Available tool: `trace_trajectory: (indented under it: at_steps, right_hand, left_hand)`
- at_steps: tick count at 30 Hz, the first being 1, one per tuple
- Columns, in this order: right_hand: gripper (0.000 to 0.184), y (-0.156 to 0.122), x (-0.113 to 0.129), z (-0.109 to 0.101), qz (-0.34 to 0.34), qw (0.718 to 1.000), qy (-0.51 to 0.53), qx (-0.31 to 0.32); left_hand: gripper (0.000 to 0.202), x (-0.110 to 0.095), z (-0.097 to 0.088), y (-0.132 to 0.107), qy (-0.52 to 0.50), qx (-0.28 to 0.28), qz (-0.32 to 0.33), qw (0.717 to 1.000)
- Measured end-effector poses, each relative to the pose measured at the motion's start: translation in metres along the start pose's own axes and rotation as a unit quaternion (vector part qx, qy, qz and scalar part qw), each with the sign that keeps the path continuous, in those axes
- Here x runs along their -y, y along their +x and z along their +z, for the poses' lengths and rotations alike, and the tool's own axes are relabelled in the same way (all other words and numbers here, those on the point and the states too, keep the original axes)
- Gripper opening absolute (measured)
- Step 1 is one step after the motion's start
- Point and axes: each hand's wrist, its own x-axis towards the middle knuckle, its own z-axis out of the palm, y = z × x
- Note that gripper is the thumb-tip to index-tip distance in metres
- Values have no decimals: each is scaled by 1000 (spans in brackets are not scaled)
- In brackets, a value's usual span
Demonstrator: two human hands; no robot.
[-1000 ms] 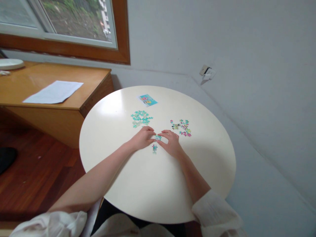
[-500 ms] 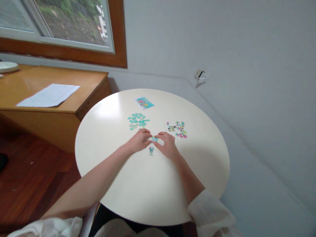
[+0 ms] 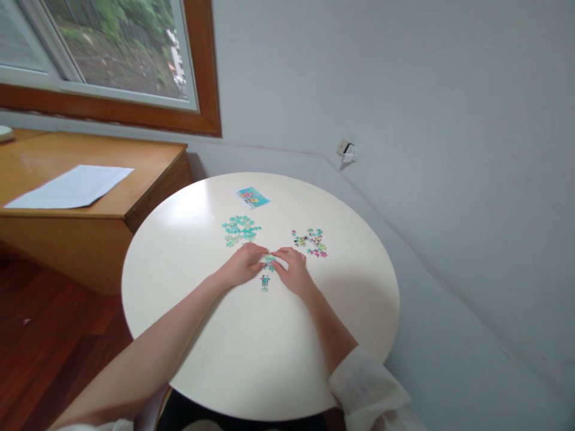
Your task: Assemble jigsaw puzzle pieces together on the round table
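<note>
Over the round white table, my left hand (image 3: pixel 244 264) and my right hand (image 3: pixel 293 269) meet with fingertips close together. Between them is a small teal cluster of jigsaw puzzle pieces (image 3: pixel 269 263), pinched from both sides by thumbs and fingers; the fingers cover part of it. Just nearer to me lies a separate small joined puzzle section (image 3: pixel 265 283), flat on the table and touched by neither hand. Beyond my left hand is a pile of teal and green puzzle pieces (image 3: pixel 240 228). Multicoloured pieces (image 3: pixel 314 242) with pink and yellow lie past my right hand.
A teal picture card (image 3: pixel 253 197) rests near the far edge of the white table (image 3: pixel 251 353). To the left stands a wooden desk (image 3: pixel 148 164) with a white paper sheet (image 3: pixel 72 185). The wall behind has a socket with a plug (image 3: pixel 348 151), and a window (image 3: pixel 117 54).
My fingertips have drawn slightly closer together around the puzzle pieces. The whole view has shifted a little, so everything appears lower and further left. The piles stay as they were.
</note>
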Motion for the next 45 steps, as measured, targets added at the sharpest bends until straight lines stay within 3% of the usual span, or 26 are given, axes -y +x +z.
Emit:
trace_trajectory:
  at_steps: [5, 10, 14, 23, 35, 40, 45]
  right_hand:
    - [22, 3, -5, -3, 18, 999, 7, -45]
    - [26, 6, -19, -11, 88, 991, -33, -93]
    - [30, 5, -25, -13, 147, 983, -85, -74]
    - [32, 3, -28, -11, 144, 983, -115, -25]
    - [28, 2, -28, -8, 128, 987, -80, -53]
    - [26, 2, -30, -7, 110, 990, -70, -54]
    - [22, 3, -33, -14, 153, 979, -100, -91]
  left_hand:
    - [31, 0, 1, 0, -3, 9, 14, 1000]
    - [31, 1, 1, 0, 4, 33, 23, 999]
    - [27, 3, 2, 0, 14, 49, 21, 999]
    - [23, 9, 6, -2, 23, 46, -4, 999]
    - [25, 3, 2, -2, 24, 48, -12, 998]
    - [33, -5, -3, -2, 39, 70, 18, 997]
    - [30, -6, -6, -2, 78, 101, 29, 991]
